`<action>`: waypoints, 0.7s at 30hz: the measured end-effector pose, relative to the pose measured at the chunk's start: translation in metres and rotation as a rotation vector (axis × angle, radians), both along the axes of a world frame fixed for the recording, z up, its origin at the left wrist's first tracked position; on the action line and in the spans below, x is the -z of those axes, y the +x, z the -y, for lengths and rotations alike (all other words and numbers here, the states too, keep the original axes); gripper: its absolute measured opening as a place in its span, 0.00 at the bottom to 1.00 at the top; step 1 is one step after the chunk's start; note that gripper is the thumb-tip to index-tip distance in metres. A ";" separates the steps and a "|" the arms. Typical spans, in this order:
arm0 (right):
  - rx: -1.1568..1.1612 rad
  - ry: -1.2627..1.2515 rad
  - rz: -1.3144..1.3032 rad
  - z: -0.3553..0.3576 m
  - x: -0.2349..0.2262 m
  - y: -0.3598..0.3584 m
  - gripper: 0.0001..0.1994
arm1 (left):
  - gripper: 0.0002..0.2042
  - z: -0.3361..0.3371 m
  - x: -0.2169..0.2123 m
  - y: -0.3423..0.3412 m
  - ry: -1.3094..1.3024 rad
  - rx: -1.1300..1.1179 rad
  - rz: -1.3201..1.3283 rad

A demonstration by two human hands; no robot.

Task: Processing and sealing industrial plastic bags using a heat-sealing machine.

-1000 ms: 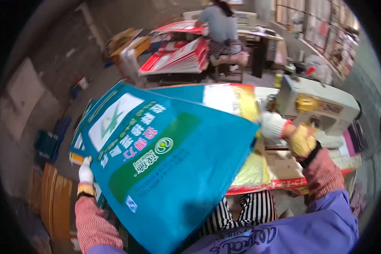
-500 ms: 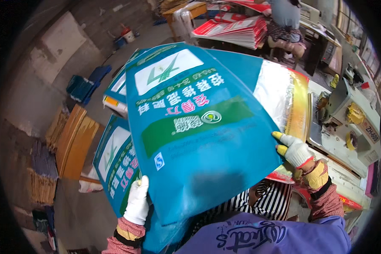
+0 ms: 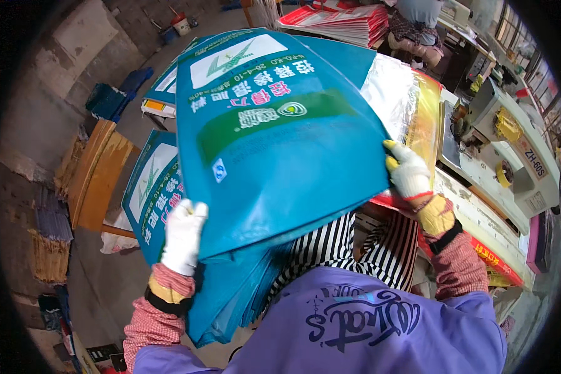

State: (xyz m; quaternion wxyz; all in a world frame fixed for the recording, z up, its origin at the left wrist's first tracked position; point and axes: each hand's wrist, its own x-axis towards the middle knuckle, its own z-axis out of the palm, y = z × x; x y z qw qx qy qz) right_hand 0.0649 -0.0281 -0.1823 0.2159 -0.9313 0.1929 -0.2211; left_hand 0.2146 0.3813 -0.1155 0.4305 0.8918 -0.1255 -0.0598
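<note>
Blue woven sack (image 3: 274,137) — large, flat, with a green band and a white panel — is held up in front of the person's chest, above a stack of matching sacks (image 3: 162,187). Left hand (image 3: 182,237), white-gloved, grips its lower left edge; right hand (image 3: 408,171) clasps its right edge — near a sewing machine (image 3: 511,143).

1. A printed woven sack (image 3: 274,137) lies spread between both hands, the left hand (image 3: 182,237) at its near left corner, the right hand (image 3: 408,171) at its right edge.
2. A stack of like sacks (image 3: 153,187) lies beneath it, to the left.
3. A sewing machine (image 3: 511,143) stands on the table (image 3: 480,218) at the right.
4. Another sack pile (image 3: 343,19) lies far behind.
</note>
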 end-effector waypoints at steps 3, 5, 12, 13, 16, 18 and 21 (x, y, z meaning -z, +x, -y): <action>-0.091 -0.087 -0.009 -0.034 0.007 0.035 0.17 | 0.14 -0.025 -0.032 0.004 0.032 -0.106 0.157; -0.026 0.298 -0.210 -0.078 -0.008 0.062 0.17 | 0.12 -0.063 -0.031 -0.007 0.018 -0.206 0.252; -0.176 -0.116 -0.385 -0.186 0.027 0.110 0.16 | 0.12 -0.154 0.041 -0.119 0.268 -0.374 0.064; -0.211 -0.098 -0.395 -0.191 0.044 0.112 0.16 | 0.08 -0.164 0.067 -0.133 0.317 -0.379 -0.016; -0.264 -0.106 -0.493 -0.184 0.071 0.106 0.13 | 0.06 -0.138 0.107 -0.164 0.031 -0.418 -0.402; -0.265 -0.160 -0.453 -0.173 0.073 0.103 0.11 | 0.06 -0.127 0.106 -0.163 -0.135 -0.524 -0.685; -0.128 -0.738 -0.557 -0.161 0.108 0.117 0.14 | 0.07 -0.128 0.120 -0.148 -0.505 -0.254 -0.741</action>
